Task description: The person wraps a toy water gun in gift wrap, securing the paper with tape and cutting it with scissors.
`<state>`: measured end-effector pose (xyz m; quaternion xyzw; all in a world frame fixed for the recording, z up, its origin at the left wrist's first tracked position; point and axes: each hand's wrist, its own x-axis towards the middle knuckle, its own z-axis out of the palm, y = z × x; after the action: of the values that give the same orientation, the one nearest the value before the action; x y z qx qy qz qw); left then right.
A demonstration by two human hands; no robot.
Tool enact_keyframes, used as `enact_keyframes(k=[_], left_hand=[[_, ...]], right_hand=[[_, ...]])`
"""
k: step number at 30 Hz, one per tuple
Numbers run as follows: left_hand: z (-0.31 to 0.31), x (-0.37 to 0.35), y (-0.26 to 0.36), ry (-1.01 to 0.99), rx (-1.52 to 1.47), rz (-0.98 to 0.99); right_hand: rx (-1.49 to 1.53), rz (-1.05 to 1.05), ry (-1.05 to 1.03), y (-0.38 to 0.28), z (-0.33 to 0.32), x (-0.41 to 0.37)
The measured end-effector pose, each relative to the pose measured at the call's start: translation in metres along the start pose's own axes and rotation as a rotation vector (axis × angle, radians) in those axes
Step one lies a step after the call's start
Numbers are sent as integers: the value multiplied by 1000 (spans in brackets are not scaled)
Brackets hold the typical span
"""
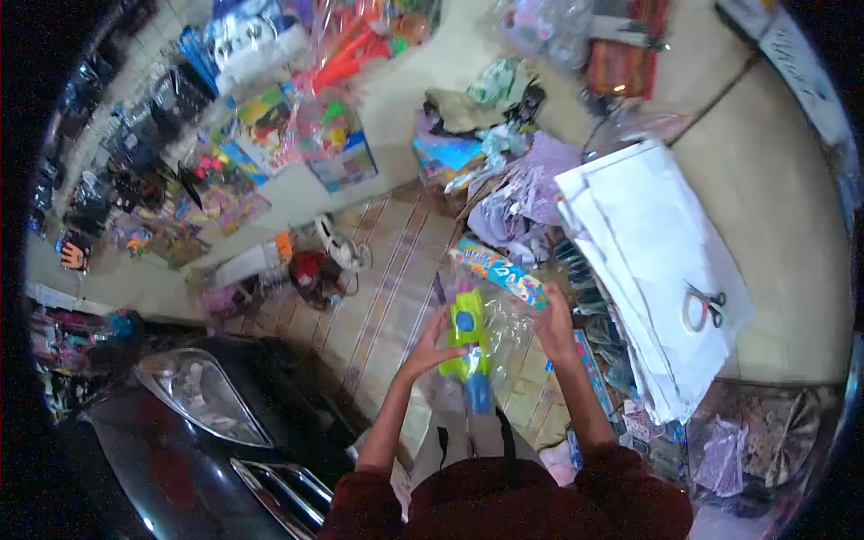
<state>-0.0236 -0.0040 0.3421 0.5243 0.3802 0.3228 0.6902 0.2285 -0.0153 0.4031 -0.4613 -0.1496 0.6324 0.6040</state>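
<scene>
A lime-green and blue toy water gun (470, 310) lies inside a clear plastic bag (509, 337) in front of my body. My left hand (429, 349) is closed around the gun's left side, with the thumb across its green body. At the top of the bag is a printed blue cardboard header (498, 270) with white lettering. My right hand (554, 326) grips the right end of this card, fingers at its edge. The bag's loose film hangs between both hands.
Right of me, white paper sheets (639, 243) bear scissors (714, 309) and a roll of tape (695, 311). Behind them rises a heap of crumpled wrapping (531, 180). A black car front (180, 432) stands at lower left. White shoes (340, 241) rest on the tiled floor (378, 270); packaged toys (333, 135) lie beyond.
</scene>
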Motion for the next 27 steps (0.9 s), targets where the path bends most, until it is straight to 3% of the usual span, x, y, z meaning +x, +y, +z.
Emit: enact_keyframes(k=[3,4,6,9,13,14,18,19,22,25,26,27], left_hand=[[25,-15,31,4,-124,-103],[26,-16,22,65,64,-49],[33,-23,29,85,12,-86],[44,-35,72,134,-26,-88],[54,-40,84,159,-90,-55],[60,-39,90,164,-94,-18],[95,-32,121,224,-73,89],[103,-28,125,232,-62,105],[117,-20,132,96,1,49],[138,-19,127,-30,-20,55],[145,-18,126,-63,-44,73],[151,-19,128,-89,-99,95]], right_hand=[[-27,-14,-98,-17,6,-3],[-36,-3,-107,-20,7,-4],[-51,99,-166,-27,0,-5],[-186,31,-199,-46,27,-30],[-649,-148,-392,-77,51,-70],[-838,-138,-338,-79,45,-67],[-1058,-602,-455,-101,49,-88],[-1082,-609,-440,-111,46,-94],[-1099,-629,-458,-149,32,-91],[-1014,-407,-439,-195,15,-94],[-1132,-926,-525,-192,-4,-67],[-1129,-770,-475,-203,-8,-71]])
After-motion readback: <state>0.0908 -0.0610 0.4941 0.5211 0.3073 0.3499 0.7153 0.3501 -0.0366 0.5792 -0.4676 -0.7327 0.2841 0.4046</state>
